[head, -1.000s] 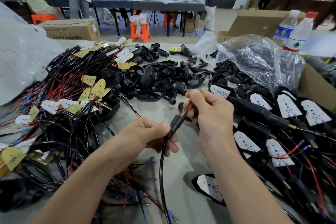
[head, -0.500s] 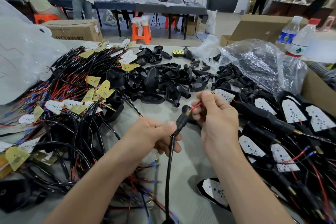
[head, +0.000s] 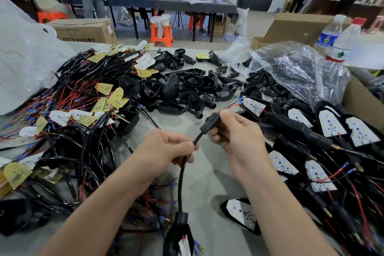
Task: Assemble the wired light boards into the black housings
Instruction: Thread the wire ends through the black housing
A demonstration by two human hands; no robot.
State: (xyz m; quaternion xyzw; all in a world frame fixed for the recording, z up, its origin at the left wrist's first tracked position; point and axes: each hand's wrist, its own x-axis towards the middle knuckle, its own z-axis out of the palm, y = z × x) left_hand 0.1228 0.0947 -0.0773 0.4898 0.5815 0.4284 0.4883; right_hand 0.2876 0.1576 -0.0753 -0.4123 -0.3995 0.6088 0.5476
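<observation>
Your left hand (head: pixel 172 151): grip curled round cable (head: pixel 181 174), steadying it. Your right hand (head: pixel 239 137): grip pinches red wire (head: pixel 233 106) at sleeve (head: pixel 211 123) mouth, likely feeding it through. Light board (head: pixel 184 245) hangs at cable's lower end. Empty housings (head: pixel 187 89) heaped ahead.

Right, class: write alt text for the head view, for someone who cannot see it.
A left hand grips a black sheathed cable while the right hand holds the black plastic sleeve on it, over a grey table piled with black housings.
</observation>
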